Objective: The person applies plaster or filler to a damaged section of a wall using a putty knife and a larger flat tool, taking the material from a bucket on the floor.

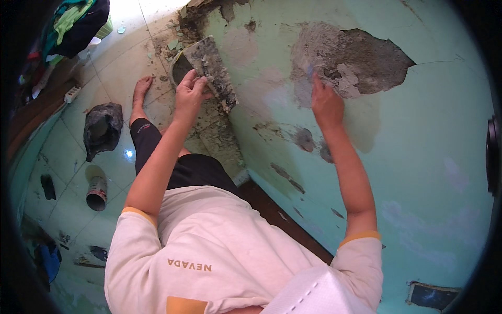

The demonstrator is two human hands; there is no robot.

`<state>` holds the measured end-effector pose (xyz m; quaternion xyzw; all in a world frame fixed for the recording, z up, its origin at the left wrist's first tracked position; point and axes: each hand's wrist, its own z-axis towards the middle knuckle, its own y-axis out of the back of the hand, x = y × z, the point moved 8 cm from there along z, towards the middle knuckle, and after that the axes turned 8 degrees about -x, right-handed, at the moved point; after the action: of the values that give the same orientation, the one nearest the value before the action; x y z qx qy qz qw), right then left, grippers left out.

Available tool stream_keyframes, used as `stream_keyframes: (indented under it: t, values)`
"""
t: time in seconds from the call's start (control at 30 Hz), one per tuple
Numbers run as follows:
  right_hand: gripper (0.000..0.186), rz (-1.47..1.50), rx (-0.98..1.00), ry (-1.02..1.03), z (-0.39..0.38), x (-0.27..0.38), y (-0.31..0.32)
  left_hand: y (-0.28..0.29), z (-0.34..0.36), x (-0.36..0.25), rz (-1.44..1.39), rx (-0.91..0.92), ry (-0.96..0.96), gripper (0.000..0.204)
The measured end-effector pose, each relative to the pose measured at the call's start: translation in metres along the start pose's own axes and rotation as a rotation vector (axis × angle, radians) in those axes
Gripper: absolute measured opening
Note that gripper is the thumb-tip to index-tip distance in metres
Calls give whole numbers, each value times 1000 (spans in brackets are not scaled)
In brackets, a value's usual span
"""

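My left hand (189,97) is over the near-left edge of a mortar-caked board (215,65), fingers a little bent and apart. I cannot tell whether they touch it. Under the board shows a dark, round-sided container (182,67) with a yellowish rim. Against the green wall (418,157), my right hand (328,104) is closed, its fingertips at a grey plaster patch (319,52). A blurred bluish spot shows at those fingertips; what they hold is too unclear to name. Right of the fresh plaster lies rough, bare cement (379,60) with a jagged edge.
Debris (172,44) litters the tiled floor by the wall. At left stand a crumpled dark sack (103,128) and a cylindrical can (97,193) on its side. Clothes (73,26) hang over the far left. Smaller patches (304,139) mark the wall; an open wall box (433,296) sits lower right.
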<state>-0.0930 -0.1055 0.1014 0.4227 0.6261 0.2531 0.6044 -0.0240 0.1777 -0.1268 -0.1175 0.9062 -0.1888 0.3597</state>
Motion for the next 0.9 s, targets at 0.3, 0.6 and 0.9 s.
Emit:
stream_keyframes:
  t: [0.3, 0.6, 0.9]
  values:
    - [40, 40, -47, 42, 12, 12, 21, 13, 2, -9, 20, -15, -19, 60]
    - [43, -30, 219, 81, -43, 8, -29, 18, -3, -11, 36, -19, -32, 60]
    - [50, -139, -10, 211, -6, -21, 31, 17, -4, -13, 35, 4, -26, 60]
